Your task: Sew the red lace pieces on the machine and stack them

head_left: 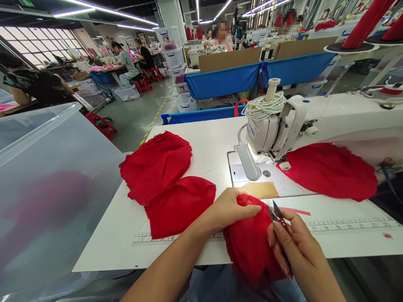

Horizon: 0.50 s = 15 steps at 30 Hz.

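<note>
My left hand (231, 209) pinches the top edge of a red fabric piece (252, 247), which hangs over the table's front edge toward my lap. In my right hand (296, 243) is a pair of thread snips (278, 218), its blades pointing up and apart at the fabric's upper right edge. Fine loose threads seem to stand near the blade tips. On the table to the left lie two more red fabric pieces (160, 163), partly overlapping. Another red piece (330, 172) rests under the arm of the white sewing machine (315, 121).
A printed ruler (346, 225) runs along the white tabletop (110, 247). At the left stands a large translucent plastic bin (56, 188). Red thread cones (367, 25) rise at the upper right. Blue cloth troughs (223, 82) and several people at other workstations are beyond.
</note>
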{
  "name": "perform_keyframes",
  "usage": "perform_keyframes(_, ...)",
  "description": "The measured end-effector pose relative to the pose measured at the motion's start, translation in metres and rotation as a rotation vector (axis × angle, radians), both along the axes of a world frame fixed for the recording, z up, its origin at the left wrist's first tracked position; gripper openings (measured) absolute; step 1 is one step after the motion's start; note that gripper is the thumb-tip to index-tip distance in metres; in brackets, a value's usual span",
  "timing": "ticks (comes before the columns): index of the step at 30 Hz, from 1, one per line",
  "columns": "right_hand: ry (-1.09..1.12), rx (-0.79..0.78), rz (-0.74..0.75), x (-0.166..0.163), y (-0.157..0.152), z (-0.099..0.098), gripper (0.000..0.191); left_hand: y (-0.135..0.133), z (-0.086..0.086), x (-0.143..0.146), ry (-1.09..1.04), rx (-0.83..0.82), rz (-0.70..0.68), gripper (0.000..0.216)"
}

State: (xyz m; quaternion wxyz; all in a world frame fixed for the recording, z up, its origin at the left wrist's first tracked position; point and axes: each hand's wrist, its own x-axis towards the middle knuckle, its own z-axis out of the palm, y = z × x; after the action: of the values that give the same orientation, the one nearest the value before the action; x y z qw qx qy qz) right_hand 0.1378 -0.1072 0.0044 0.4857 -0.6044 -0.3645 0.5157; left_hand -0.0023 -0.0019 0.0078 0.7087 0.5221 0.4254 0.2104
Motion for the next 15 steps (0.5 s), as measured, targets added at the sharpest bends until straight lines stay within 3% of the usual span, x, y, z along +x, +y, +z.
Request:
perform_keyframes(4, -0.032, 0.020, 0.012, -0.0026, -0.0020, -0.0017, 0.039, -0.0011, 0.0007, 0.0020, 0.052, 0.100, 0.018, 0.023)
perform_keyframes(15, -0.179, 0.061, 0.047, -0.0064, -0.0039, -0.0083, 0.030, -0.0001, 0.0042, 0.0022, -0.152, -0.107, 0.081, 0.028)
